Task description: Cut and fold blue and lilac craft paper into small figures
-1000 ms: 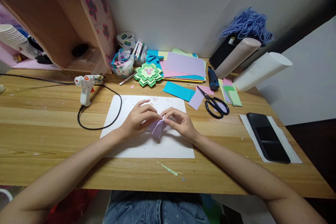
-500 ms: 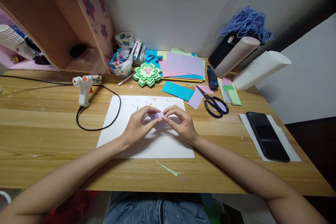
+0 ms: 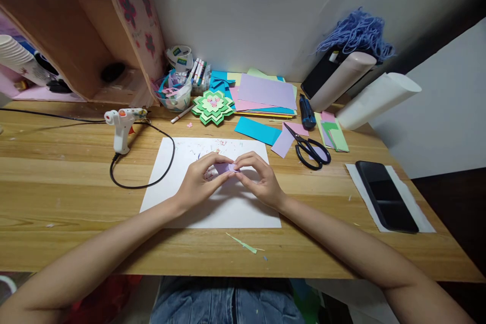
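Observation:
A small piece of purple paper (image 3: 225, 167) is pinched between my two hands, above a white sheet (image 3: 159, 202) with coloured marks near its far edge. My left hand (image 3: 203, 177) grips the paper's left part between thumb and fingers. From the other side, my right hand (image 3: 261, 179) pinches its right end, and the fingertips of both hands nearly meet. Fingers cover much of the paper, so its full shape is hidden.
A hot glue gun (image 3: 122, 129) with a looping cord stands left. Behind the sheet are a layered green paper flower (image 3: 213, 108), stacked coloured paper (image 3: 268, 91), black scissors (image 3: 309, 147) and a utility knife (image 3: 307, 113). A phone (image 3: 385, 197) lies right.
My right fingertips have shifted slightly left along the purple paper, covering more of it. My left hand has stayed almost in place.

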`<state>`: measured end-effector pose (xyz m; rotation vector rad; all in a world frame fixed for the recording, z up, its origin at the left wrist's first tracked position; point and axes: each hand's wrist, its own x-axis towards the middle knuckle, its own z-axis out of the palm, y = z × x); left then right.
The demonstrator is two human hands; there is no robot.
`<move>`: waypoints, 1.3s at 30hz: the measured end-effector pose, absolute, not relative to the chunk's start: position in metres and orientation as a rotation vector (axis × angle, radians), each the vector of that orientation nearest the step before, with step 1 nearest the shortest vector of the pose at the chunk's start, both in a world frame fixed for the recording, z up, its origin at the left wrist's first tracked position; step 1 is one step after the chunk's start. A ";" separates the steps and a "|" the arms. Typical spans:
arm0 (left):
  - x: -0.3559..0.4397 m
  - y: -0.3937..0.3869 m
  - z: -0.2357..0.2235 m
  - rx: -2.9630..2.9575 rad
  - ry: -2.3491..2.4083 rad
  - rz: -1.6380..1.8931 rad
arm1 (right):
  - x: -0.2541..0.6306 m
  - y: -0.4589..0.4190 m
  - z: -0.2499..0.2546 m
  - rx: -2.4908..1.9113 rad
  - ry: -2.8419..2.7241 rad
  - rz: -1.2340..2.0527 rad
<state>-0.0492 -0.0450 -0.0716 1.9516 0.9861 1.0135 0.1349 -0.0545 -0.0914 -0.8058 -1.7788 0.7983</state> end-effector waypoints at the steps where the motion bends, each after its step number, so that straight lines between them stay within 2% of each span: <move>1: -0.049 -0.045 -0.071 1.952 0.985 1.013 | 0.135 -0.055 -0.091 -0.807 -1.786 0.794; 17: -0.048 -0.046 -0.074 1.932 1.058 1.097 | 0.134 -0.056 -0.092 -0.868 -1.796 0.698; 39: -0.052 -0.042 -0.077 2.384 0.979 1.023 | 0.134 -0.057 -0.093 -0.884 -1.786 0.749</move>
